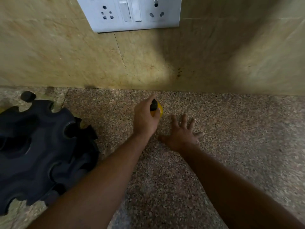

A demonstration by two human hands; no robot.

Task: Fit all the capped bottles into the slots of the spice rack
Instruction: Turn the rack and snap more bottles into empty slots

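My left hand (pixel 145 119) is closed around a small yellow bottle with a black cap (pixel 157 108), held near the back of the granite counter. My right hand (pixel 183 133) lies flat on the counter just to the right, fingers spread, holding nothing. The black spice rack (pixel 39 146) stands at the left, seen from above, with round notched slots along its rim. A bit of yellow (pixel 83 124) shows in a slot on its right side. A black cap (pixel 28 96) pokes up behind the rack.
The speckled granite counter (pixel 231 129) runs to the right and toward me. A tan tiled wall (pixel 82 60) rises right behind it, with a white socket and switch plate (pixel 130 12) at the top.
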